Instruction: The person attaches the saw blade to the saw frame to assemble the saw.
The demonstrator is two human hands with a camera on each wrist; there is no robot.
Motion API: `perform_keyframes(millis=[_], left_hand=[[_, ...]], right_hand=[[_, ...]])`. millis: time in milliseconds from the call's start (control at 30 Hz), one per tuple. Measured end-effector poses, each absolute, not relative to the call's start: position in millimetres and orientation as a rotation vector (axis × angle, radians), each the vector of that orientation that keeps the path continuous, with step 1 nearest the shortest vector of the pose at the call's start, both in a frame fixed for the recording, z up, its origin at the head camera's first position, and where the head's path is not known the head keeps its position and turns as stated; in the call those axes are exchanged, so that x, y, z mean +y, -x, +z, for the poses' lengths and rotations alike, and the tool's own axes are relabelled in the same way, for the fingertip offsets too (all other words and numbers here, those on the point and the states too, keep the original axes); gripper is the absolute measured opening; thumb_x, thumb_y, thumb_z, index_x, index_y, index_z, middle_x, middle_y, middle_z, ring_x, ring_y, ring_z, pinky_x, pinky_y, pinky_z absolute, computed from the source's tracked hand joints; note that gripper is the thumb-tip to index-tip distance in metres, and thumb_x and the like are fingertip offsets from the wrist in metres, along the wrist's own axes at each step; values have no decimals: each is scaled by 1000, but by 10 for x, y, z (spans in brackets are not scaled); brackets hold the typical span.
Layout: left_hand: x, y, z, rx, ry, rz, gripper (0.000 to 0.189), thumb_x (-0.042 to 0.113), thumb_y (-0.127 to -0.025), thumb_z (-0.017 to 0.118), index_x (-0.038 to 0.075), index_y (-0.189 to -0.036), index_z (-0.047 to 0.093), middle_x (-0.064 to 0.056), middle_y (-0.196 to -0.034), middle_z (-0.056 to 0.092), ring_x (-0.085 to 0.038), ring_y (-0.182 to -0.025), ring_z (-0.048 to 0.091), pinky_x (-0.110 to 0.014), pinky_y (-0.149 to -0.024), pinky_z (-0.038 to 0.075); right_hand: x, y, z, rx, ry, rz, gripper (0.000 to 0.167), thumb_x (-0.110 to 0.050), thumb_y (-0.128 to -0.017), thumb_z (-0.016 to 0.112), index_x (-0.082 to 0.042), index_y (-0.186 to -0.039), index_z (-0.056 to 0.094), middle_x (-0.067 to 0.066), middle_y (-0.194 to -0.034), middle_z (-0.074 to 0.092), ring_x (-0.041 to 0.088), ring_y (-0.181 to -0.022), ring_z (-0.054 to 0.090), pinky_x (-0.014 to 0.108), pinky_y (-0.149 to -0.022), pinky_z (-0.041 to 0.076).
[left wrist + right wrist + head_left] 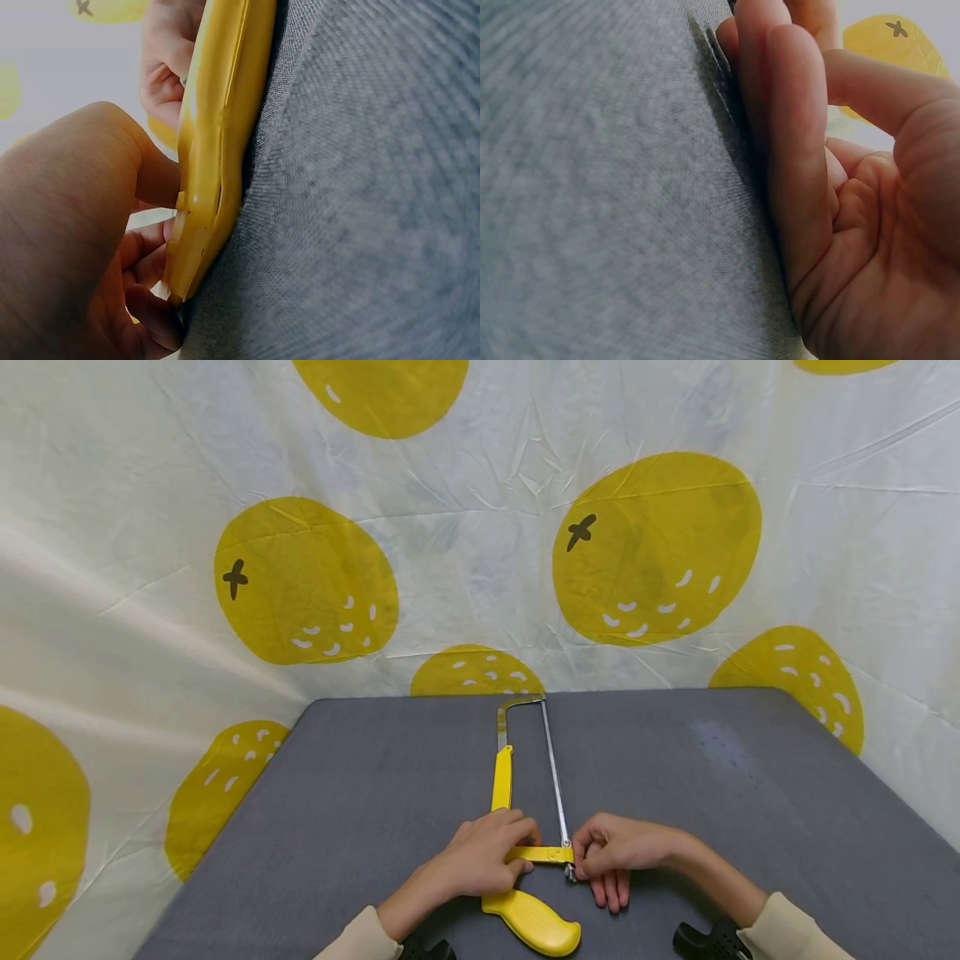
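A hacksaw with a yellow handle lies flat on the grey table, its metal frame pointing away from me. Its thin blade runs along the right side, from the far end of the frame to a yellow crossbar. My left hand grips the frame just beyond the handle, thumb and fingers around the yellow part. At the crossbar's right end, beside a small metal wing nut, my right hand pinches with thumb and forefinger. Its other fingers lie along the cloth; the pinched spot is mostly hidden.
Grey cloth covers the table, with a pale mark at the right. Behind and beside it hangs a white sheet printed with yellow fruit. Black wrist devices sit near both sleeves.
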State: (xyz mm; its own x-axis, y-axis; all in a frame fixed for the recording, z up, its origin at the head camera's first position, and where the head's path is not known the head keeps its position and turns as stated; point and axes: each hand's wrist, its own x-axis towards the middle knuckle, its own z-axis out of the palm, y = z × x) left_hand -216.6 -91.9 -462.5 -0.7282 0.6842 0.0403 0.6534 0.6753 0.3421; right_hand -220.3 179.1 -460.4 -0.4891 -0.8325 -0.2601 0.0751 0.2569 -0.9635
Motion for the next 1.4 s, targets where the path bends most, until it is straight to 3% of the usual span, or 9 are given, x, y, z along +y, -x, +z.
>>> perform_keyframes(millis=[100, 233, 367, 533, 1133, 1400], left_hand=[[-922, 2162, -4626, 2796, -1123, 513, 13, 31, -95, 71, 37, -105, 64, 17, -94, 54, -1, -86, 49, -23, -61, 40], [-920, 2167, -4640, 2801, -1115, 508, 13, 32, -95, 71, 37, -105, 64, 18, -95, 54, -1, -86, 49, -23, -62, 41], [-919, 2173, -4649, 2805, -1109, 508, 13, 32, -95, 71, 37, -105, 64, 18, -95, 55, -1, -86, 49, -24, -62, 40], [-919, 2179, -4658, 2803, -1109, 514, 14, 32, -94, 71, 37, -105, 64, 18, -95, 55, 0, -86, 49, -24, -61, 40], [-911, 2175, -4624, 2793, -1098, 513, 14, 31, -94, 71, 37, -104, 64, 18, -94, 54, -1, -85, 48, -23, -62, 41], [-909, 2183, -4625, 2790, -1090, 504, 14, 31, -94, 71, 37, -104, 64, 18, -94, 54, -1, -83, 48, -24, -61, 41]], right_hand=[[1790, 2202, -4604, 1682, 700, -1354, 29, -5, -98, 60, 23, -105, 56, 25, -74, 71, 6, -56, 71, 24, -50, 55], [1792, 2197, -4601, 1675, 689, -1358, 29, -5, -97, 61, 23, -106, 57, 6, -73, 72, 5, -57, 71, 23, -51, 55], [1793, 2194, -4599, 1670, 701, -1357, 25, -4, -96, 60, 19, -105, 60, -1, -72, 72, 4, -57, 71, 22, -51, 55], [1789, 2198, -4596, 1674, 706, -1344, 21, -6, -97, 63, 14, -103, 63, -1, -73, 74, 2, -58, 70, 21, -51, 55], [1764, 2198, -4550, 1736, 644, -1316, 37, -22, -102, 64, 15, -102, 64, 3, -70, 73, 4, -54, 69, 22, -49, 54], [1766, 2185, -4561, 1731, 662, -1319, 29, -16, -100, 63, 13, -101, 64, 1, -70, 74, 5, -54, 70, 22, -49, 54]])
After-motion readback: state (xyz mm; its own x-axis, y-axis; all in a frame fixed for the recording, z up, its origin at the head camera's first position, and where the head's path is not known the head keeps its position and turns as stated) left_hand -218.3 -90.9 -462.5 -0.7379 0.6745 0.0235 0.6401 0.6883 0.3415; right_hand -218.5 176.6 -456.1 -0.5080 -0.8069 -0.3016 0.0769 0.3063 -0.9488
